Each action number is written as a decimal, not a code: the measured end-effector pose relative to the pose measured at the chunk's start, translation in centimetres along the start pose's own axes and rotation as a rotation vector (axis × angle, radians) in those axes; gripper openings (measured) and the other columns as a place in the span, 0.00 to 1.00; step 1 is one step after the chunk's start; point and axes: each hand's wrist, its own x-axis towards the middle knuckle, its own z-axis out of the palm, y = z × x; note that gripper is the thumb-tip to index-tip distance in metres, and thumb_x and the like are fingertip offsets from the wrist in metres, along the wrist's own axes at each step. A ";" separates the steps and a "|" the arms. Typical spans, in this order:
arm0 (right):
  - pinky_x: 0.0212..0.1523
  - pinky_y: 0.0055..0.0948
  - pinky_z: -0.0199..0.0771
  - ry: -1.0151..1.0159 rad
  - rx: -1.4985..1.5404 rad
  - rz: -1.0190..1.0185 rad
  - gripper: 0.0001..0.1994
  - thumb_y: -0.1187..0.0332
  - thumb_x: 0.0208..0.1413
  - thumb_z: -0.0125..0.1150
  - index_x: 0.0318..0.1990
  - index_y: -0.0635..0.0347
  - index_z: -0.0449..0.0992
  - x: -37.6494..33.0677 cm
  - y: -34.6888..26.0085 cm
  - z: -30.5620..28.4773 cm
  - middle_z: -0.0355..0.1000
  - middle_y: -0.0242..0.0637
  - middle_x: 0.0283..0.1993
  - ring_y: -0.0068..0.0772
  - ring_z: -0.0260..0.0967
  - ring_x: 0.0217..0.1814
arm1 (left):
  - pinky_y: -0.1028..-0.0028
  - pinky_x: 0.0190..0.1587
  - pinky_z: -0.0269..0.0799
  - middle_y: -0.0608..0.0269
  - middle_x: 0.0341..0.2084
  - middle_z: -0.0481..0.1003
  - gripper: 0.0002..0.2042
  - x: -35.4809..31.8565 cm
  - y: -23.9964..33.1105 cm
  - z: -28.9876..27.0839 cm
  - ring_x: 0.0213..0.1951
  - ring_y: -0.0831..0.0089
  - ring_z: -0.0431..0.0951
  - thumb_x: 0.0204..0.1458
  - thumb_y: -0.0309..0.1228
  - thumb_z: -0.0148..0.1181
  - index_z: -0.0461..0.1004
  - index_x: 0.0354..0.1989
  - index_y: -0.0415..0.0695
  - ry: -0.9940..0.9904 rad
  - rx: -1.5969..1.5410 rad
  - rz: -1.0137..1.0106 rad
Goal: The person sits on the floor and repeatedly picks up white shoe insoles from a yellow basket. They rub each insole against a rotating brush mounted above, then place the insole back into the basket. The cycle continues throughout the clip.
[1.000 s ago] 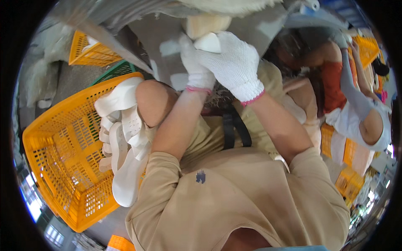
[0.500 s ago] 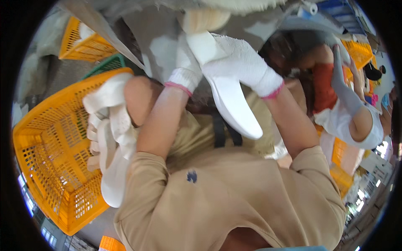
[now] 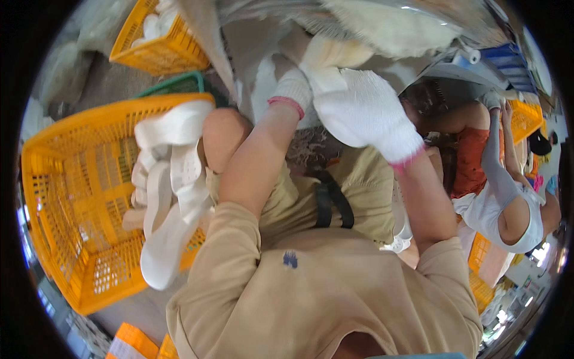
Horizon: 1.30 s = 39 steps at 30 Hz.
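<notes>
A white shoe sole is pressed up against a tan, rounded wheel-like part of the machine above my lap. My right hand, in a white knit glove with a pink cuff, is closed round the sole and covers most of it. On the sole's other side is my left hand, gloved the same way; its fingers are blurred and mostly behind the sole, closed against it. Beside my left knee, several white soles lie piled at the side of a yellow crate.
Pale fluffy dust coats the machine overhead. A second yellow crate with white pieces and a green crate stand at the far left. On my right sits a co-worker in a white top. More white pieces lie by my right leg.
The sole, which pointed down toward my lap, has been turned and raised, so less of it shows. Both hands have shifted right in the picture, and the view has shifted too.
</notes>
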 end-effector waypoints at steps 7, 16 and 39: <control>0.59 0.40 0.73 0.202 0.574 0.506 0.34 0.55 0.53 0.65 0.64 0.68 0.71 -17.4 4.1 7.8 0.79 0.52 0.51 0.46 0.77 0.54 | 0.60 0.65 0.71 0.56 0.55 0.78 0.25 -3.0 0.3 1.2 0.58 0.58 0.77 0.70 0.52 0.46 0.74 0.60 0.44 0.013 0.001 -0.047; 0.52 0.27 0.79 0.341 1.234 0.807 0.24 0.73 0.59 0.65 0.62 0.69 0.70 -12.7 3.5 4.1 0.78 0.37 0.53 0.25 0.77 0.51 | 0.59 0.67 0.70 0.55 0.61 0.74 0.25 -1.9 0.8 4.6 0.61 0.57 0.74 0.72 0.48 0.45 0.66 0.67 0.41 0.035 -0.091 -0.200; 0.57 0.35 0.75 0.510 1.141 0.840 0.28 0.53 0.58 0.69 0.56 0.66 0.72 -22.0 5.9 8.1 0.76 0.43 0.50 0.38 0.75 0.54 | 0.61 0.67 0.67 0.52 0.57 0.78 0.21 -10.3 0.6 3.4 0.60 0.57 0.76 0.66 0.39 0.57 0.75 0.61 0.36 -0.607 0.476 -0.057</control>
